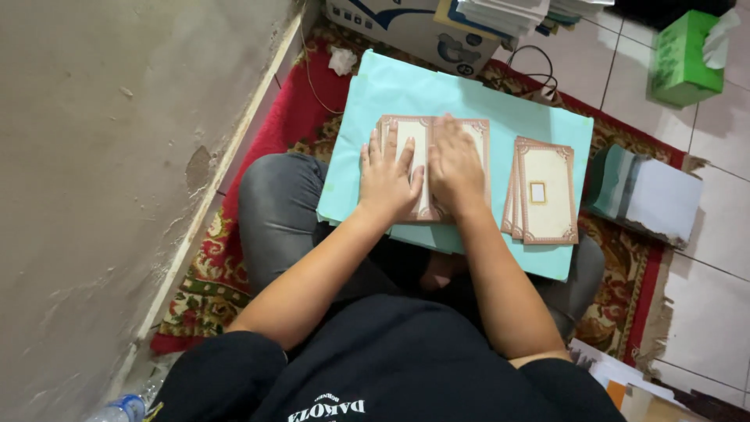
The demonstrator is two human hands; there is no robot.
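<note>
Both your left hand (388, 181) and right hand (455, 168) press flat, fingers spread, on the bordered card (422, 152), gripping nothing, while a finished-looking stack of cards (544, 191) lies just right of them.

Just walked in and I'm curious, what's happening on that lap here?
A person sits cross-legged on a red patterned rug with a pale turquoise sheet stack across the lap. The left hand and right hand lie flat, side by side, on a cream card with a brown ornate border. A small pile of matching bordered cards lies to the right.
</note>
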